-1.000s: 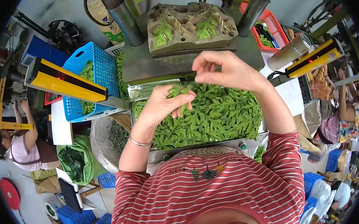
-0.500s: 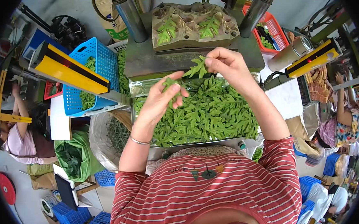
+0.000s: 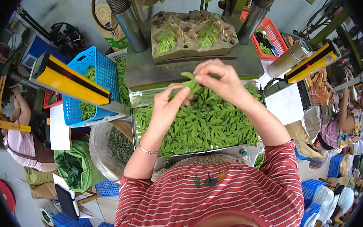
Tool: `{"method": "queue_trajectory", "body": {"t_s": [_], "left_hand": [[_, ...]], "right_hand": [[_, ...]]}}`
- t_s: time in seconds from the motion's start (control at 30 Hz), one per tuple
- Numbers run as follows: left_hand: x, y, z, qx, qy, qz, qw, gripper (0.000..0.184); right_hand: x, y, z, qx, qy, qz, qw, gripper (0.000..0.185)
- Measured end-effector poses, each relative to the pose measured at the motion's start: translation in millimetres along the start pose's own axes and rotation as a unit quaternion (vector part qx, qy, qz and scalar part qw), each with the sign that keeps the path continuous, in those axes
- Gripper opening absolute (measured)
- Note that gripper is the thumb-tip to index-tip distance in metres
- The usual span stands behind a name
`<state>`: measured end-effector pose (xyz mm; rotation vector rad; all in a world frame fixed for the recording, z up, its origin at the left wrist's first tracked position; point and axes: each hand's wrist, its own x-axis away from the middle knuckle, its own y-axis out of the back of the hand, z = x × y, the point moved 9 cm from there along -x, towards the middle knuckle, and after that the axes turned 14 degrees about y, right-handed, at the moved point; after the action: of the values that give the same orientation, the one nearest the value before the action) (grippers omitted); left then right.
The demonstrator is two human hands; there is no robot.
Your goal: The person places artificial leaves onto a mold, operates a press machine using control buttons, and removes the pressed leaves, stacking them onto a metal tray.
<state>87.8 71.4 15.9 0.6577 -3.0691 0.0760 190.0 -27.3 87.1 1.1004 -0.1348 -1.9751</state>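
Observation:
Green lobed artificial leaves [image 3: 209, 126] fill a shallow metal tray [image 3: 141, 98] in front of my body. Above its far edge, my left hand [image 3: 166, 108] and my right hand [image 3: 221, 80] come close together. A leaf [image 3: 192, 85] shows between them; the fingers of my right hand pinch its upper part. My left hand's thumb and fingers are also closed on a green leaf, partly hidden, and I cannot tell whether it is the same piece. Beyond my hands stands a metal mould block [image 3: 186, 37] with a left leaf [image 3: 166, 40] and a right leaf [image 3: 208, 36] lying on top.
Steel posts [image 3: 131, 31] flank the mould. Yellow-and-black bars [image 3: 73, 80] angle in from both sides. A blue basket [image 3: 106, 72] of leaves stands left, a red basket [image 3: 273, 35] back right. A green bag [image 3: 87, 171] sits lower left. Other people work at both sides.
My hands have drawn together: the right moved down and left, the left slightly to the right. The leaf pieces, apart before, now meet or overlap. The view has shifted slightly.

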Motion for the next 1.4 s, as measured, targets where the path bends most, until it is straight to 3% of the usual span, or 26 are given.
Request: {"method": "queue_trajectory", "body": {"t_s": [0.07, 0.13, 0.2, 0.4, 0.53, 0.7, 0.9, 1.03, 1.23, 1.37, 1.4], "left_hand": [[-4, 1, -7, -0.038, -0.051, -0.004, 0.998, 0.023], [-12, 9, 11, 0.066, 0.078, 0.023, 0.995, 0.023], [-15, 10, 31, 0.167, 0.205, 0.05, 0.963, 0.024], [-38, 9, 27, 0.213, 0.122, 0.065, 0.967, 0.029], [-42, 19, 42, 0.213, 0.175, 0.052, 0.96, 0.031], [-39, 19, 42, 0.278, 0.176, 0.073, 0.941, 0.031], [-22, 15, 30, 0.276, 0.171, 0.092, 0.941, 0.031], [-17, 16, 36, 0.255, 0.167, 0.109, 0.946, 0.033], [-21, 20, 40, 0.293, 0.177, 0.088, 0.936, 0.03], [-18, 26, 49, 0.233, 0.216, 0.063, 0.946, 0.024], [-15, 27, 50, 0.235, 0.219, 0.057, 0.945, 0.024]], "right_hand": [[-16, 20, -18, 0.003, -0.025, -0.047, 0.999, 0.01], [-42, 51, -34, -0.006, -0.05, -0.089, 0.995, 0.012], [-57, 79, -63, 0.051, -0.198, -0.123, 0.971, 0.017], [-95, 76, -162, 0.156, -0.217, -0.036, 0.963, 0.02], [-106, 68, -181, 0.41, -0.206, 0.103, 0.882, 0.028], [-111, 68, -167, 0.477, -0.206, 0.115, 0.847, 0.033], [-111, 71, -182, 0.445, -0.181, 0.142, 0.865, 0.037], [-107, 76, -186, 0.323, -0.195, 0.067, 0.924, 0.038], [-107, 90, -151, 0.362, -0.222, 0.001, 0.905, 0.031], [-102, 68, -177, 0.314, -0.13, 0.068, 0.938, 0.022], [-105, 73, -171, 0.406, -0.092, 0.047, 0.908, 0.02]]}}
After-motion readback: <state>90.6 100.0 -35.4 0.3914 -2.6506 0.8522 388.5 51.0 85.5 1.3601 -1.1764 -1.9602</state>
